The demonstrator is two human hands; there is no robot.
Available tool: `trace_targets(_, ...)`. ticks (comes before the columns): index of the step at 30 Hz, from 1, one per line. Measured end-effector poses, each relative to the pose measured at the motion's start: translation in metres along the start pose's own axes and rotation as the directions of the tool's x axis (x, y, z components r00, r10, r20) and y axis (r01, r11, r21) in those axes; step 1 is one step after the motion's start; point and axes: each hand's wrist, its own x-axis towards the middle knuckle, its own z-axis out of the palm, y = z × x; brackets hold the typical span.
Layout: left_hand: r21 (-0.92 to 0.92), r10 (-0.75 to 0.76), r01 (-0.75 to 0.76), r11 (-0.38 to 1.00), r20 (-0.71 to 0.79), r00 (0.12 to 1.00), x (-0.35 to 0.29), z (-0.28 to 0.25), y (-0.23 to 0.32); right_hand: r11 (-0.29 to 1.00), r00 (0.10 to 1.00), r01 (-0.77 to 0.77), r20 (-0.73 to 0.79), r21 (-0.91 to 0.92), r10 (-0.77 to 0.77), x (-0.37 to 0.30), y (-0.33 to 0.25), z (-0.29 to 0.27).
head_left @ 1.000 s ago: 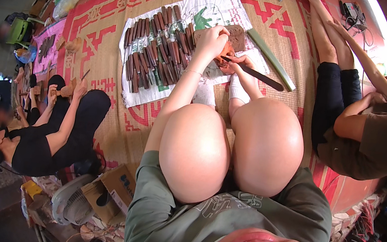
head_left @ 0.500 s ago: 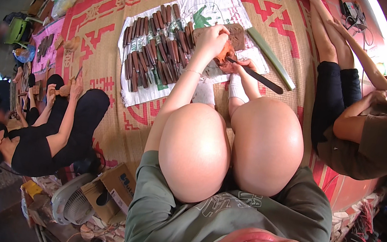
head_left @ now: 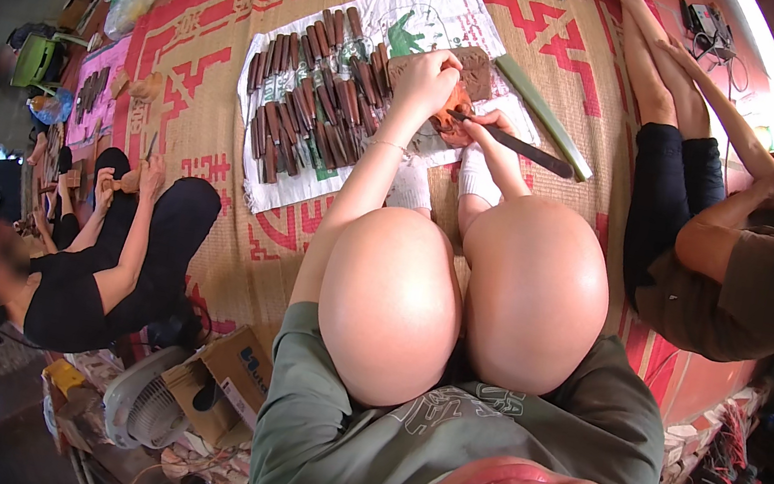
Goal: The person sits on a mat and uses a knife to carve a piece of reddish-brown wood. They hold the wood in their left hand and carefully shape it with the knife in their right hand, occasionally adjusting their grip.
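Beyond my knees, my left hand (head_left: 430, 80) is closed on a small reddish-brown wood carving (head_left: 454, 100), steadying it over a brown wooden block (head_left: 476, 66). The carving's details are too small to make out, and my fingers cover part of it. My right hand (head_left: 489, 124) grips a long, flat, dark carving tool (head_left: 534, 155). Its narrow end meets the carving, while its rounded end points to the right. To the left of my hands, several wooden-handled tools (head_left: 314, 94) lie in rows on a white printed sheet (head_left: 259, 189).
A pale green strip (head_left: 541, 114) lies right of the sheet on the patterned mat (head_left: 197, 100). One person (head_left: 86, 286) sits at left holding a wooden piece; another (head_left: 739, 257) sits at right. A fan (head_left: 148, 407) and cardboard box (head_left: 218, 383) stand behind at left.
My right hand and the dark tool have shifted slightly and changed angle against the carving. My left hand stays nearly in place. The person at right has moved an arm.
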Motion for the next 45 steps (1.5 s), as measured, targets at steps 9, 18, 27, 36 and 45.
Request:
trace_targets(9, -0.012, 0.001, -0.001, 1.0, 0.013, 1.0, 0.0, 0.0, -0.007, 0.999, 0.999, -0.031, 0.025, -0.039, 0.032, -0.001, 0.003, -0.003)
trace_targets(18, -0.031, 0.0, 0.001, 1.0, 0.03, 1.0, 0.002, -0.003, -0.005, 0.996, 0.998, 0.01, -0.055, -0.093, -0.016, -0.01, -0.01, -0.023)
trace_targets(27, 0.509, -0.178, 0.152, 0.847, 0.001, 0.984, -0.011, -0.03, -0.005, 0.98, 0.997, -0.036, 0.067, -0.196, 0.049, 0.0, -0.018, -0.02)
trace_targets(36, 0.527, -0.312, 0.354, 0.772, -0.171, 0.935, -0.023, -0.038, 0.007, 0.972, 0.995, 0.021, 0.098, -0.235, 0.003, -0.005, -0.031, -0.006)
trace_targets(45, 0.493, -0.273, 0.316, 0.811, -0.16, 0.949, -0.024, -0.032, 0.005, 0.841, 0.967, 0.147, 0.256, -0.521, -0.01, -0.012, -0.062, -0.011)
